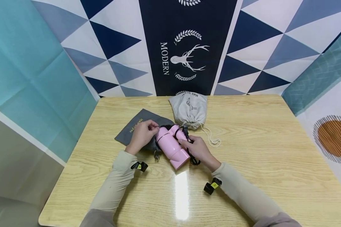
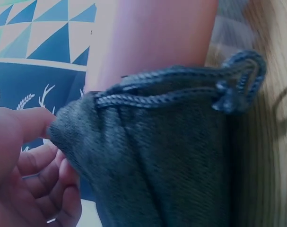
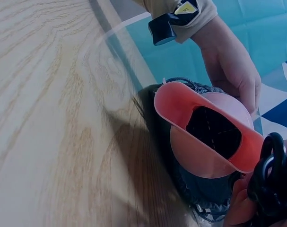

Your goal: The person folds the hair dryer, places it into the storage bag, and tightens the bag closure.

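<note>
A pink hair dryer [image 1: 167, 145] lies at a slant, its back end inside the mouth of a dark grey drawstring pouch [image 1: 136, 123]. Thumb and fingertip of my left hand [image 1: 142, 135] pinch the pouch's rim, as the left wrist view shows, with the braided drawstring [image 2: 152, 99] running along the opening. My right hand [image 1: 200, 149] grips the dryer's folded handle [image 1: 179, 134] together with its bundled black cord [image 1: 194, 161]. In the right wrist view the flat flared nozzle [image 3: 181, 106] points toward the camera, away from the pouch.
A light grey drawstring bag [image 1: 188, 108] printed with a hair dryer stands behind the hands, its white string [image 1: 213, 142] trailing onto the wooden table [image 1: 258, 142]. A patterned cloth wall [image 1: 187, 47] rises at the table's back edge.
</note>
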Demonstrator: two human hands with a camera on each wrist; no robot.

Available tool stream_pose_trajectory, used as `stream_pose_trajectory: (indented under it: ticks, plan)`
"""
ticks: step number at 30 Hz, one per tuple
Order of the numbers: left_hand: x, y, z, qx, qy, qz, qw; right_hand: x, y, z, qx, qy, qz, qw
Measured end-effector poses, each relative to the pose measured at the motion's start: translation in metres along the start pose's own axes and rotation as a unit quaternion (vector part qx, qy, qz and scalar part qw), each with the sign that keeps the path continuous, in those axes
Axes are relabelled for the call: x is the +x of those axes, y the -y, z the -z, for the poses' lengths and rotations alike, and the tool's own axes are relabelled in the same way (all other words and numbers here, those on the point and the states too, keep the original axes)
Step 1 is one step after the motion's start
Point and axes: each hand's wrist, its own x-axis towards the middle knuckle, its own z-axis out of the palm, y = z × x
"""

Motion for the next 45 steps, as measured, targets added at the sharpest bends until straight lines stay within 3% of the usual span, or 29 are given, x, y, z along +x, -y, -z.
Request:
stream_pose_trajectory:
  ticks: [7,12,17,20,24,33,39,45]
  plan:
    - [0.009,-0.006,0.0,0.057,0.041,-0.026,0.9972,0.001,0.002,0.0,-0.002,0.001,-0.001,1.0]
    - [0.015,-0.012,0.0,0.11,0.058,-0.023,0.9921,0.002,0.003,0.0,-0.01,0.003,0.003,1.0]
    - [0.018,-0.012,-0.004,0.147,0.049,-0.043,0.987,0.001,0.003,-0.002,-0.017,0.008,0.002,1.0]
    - [0.019,-0.013,-0.007,0.15,0.021,-0.063,0.9865,0.001,0.003,-0.004,-0.015,0.01,0.0,1.0]
    - [0.019,-0.015,-0.011,0.114,-0.003,-0.07,0.9911,0.002,0.004,-0.005,-0.013,0.01,0.004,1.0]
    - [0.014,-0.015,-0.014,0.074,0.023,-0.061,0.9951,0.005,0.002,-0.01,-0.012,0.013,-0.002,1.0]
    - [0.013,-0.014,-0.017,0.091,0.013,-0.075,0.9929,0.006,0.003,-0.012,-0.016,0.011,-0.012,1.0]
    - [0.014,-0.015,-0.02,0.139,0.004,-0.105,0.9847,0.005,0.005,-0.013,-0.022,0.008,-0.005,1.0]
